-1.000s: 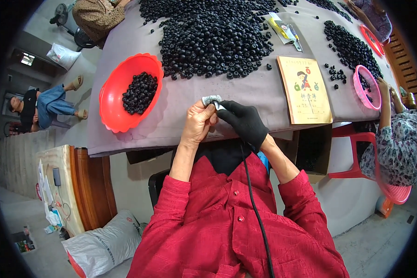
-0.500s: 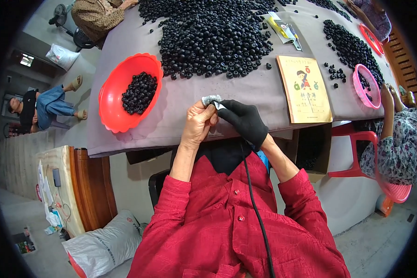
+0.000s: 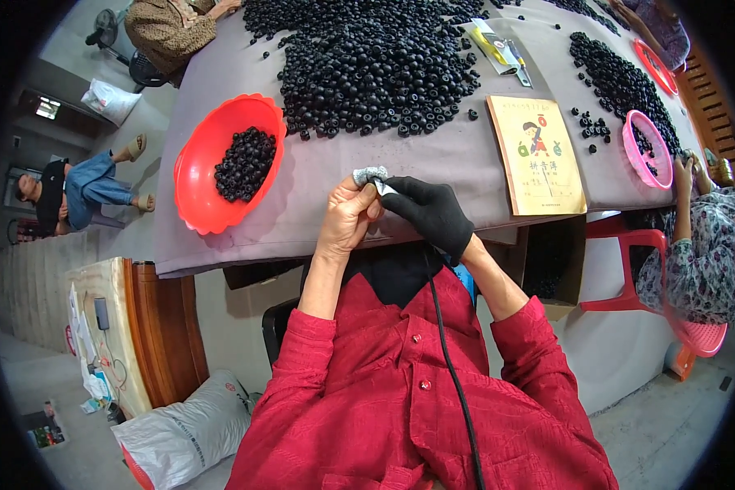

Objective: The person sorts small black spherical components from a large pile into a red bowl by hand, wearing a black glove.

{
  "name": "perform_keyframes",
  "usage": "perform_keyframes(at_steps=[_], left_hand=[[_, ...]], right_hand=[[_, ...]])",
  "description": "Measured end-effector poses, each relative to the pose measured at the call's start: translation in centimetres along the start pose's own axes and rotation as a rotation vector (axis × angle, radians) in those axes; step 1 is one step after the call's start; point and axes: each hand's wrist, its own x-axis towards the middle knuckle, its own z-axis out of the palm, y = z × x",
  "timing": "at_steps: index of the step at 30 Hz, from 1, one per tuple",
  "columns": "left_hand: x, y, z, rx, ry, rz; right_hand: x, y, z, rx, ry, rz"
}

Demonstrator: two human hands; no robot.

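Observation:
Over the table's near edge, my two hands meet with their fingers closed. My left hand (image 3: 349,214) is bare and pinches a small speckled grey piece (image 3: 371,174) that looks like cloth wrapped about the fingertips. My right hand (image 3: 433,216), in a black glove, presses its fingertips against a white flap (image 3: 383,189) of that piece. Whether a bead sits inside the pinch is hidden. To the left stands a red scalloped bowl (image 3: 198,184), partly filled with black beads (image 3: 246,164). Beyond my hands spreads a large heap of black beads (image 3: 380,73).
A yellow booklet (image 3: 537,155) lies right of my hands, below a small packaged tool (image 3: 501,53). At the right, a co-worker's hands (image 3: 688,167) are beside a pink basket (image 3: 647,149). A black cord (image 3: 449,359) runs down my red shirt.
My hands keep almost the same pose, with only a slight shift at the fingertips. The co-worker's hands at the right have moved a little.

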Motion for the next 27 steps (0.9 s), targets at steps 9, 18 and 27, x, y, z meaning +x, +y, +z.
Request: perform_keyframes(at_steps=[9,18,27], left_hand=[[0.0,0.0,0.1,0.052,0.031,0.004],[-0.1,0.0,-0.1,0.088,0.025,0.015],[0.0,0.0,0.1,0.083,0.02,0.02]], right_hand=[[0.1,-1.0,-0.2,0.095,-0.021,0.155],[0.3,-1.1,-0.2,0.103,-0.035,0.209],[0.2,-0.5,-0.3,0.135,-0.034,0.186]])
